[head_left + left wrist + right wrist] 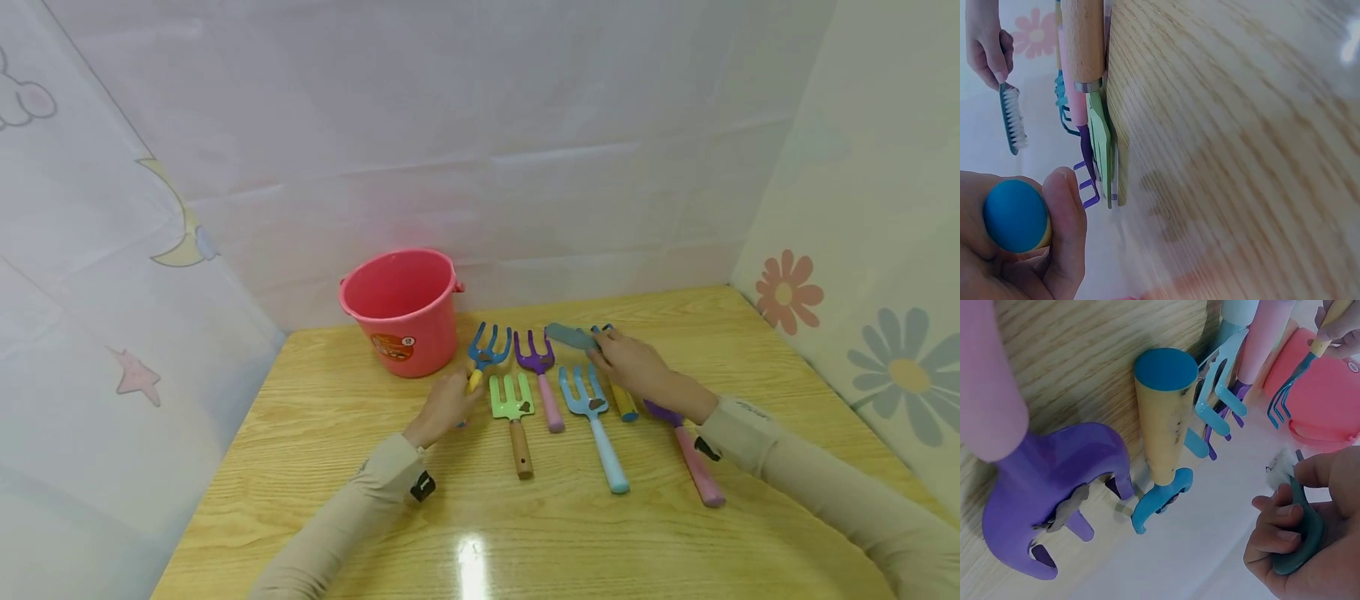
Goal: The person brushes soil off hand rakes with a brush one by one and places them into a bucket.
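My left hand (444,407) grips the yellow handle of a small blue garden fork (491,353); the blue handle end (1016,215) shows in the left wrist view. In my right hand (636,367) is a scrub brush (570,336) with a teal back and white bristles (1015,119), lifted above the table. Between the hands lie a green fork (521,450) with a wooden handle, a purple fork (550,402) with a pink handle, and a light blue fork (606,450). Brown patches mark several fork heads. My right hand partly hides a yellow-handled blue fork (624,403).
A pink bucket (427,342) stands at the back left of the wooden table (300,467). Another pink-handled purple fork (697,467) lies under the right forearm. White printed sheets (562,200) hang behind and at both sides.
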The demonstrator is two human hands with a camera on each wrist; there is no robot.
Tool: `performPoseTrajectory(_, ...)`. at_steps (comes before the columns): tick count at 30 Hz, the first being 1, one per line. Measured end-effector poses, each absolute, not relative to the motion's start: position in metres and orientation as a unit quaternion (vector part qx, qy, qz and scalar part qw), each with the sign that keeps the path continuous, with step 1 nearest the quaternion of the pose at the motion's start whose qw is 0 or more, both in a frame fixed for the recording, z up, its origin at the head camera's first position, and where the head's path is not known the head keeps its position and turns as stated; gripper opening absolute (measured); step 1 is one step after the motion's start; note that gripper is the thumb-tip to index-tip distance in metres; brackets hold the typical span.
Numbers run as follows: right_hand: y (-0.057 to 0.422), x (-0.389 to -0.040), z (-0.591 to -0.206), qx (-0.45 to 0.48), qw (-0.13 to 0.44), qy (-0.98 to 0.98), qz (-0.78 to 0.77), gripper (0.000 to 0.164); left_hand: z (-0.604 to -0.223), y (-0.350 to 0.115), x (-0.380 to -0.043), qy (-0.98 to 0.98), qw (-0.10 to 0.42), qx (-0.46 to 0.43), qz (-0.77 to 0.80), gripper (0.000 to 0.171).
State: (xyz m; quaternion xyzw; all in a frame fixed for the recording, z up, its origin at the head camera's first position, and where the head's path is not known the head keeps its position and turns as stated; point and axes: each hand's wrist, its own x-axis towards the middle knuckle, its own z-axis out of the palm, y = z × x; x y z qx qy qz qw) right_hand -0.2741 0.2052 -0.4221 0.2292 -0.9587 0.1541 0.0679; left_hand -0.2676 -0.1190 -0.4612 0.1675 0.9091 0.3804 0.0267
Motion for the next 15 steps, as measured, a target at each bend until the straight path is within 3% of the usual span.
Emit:
performPoseTrajectory(10, 0.194, -0.274, -0.422, 0.255, 0.071, -0.95, 0.165, 0.034, -0.462, -0.115, -0.265, 0.909, 0.034, 0.163, 0.382, 0.019)
performPoseTrajectory(15, 0.187, -0.276, -0.423, 0.267, 0.076, -0.95, 0.145, 0.039, -0.461, -0.112, -0.265, 0.907, 0.035, 0.173, 0.382, 0.02)
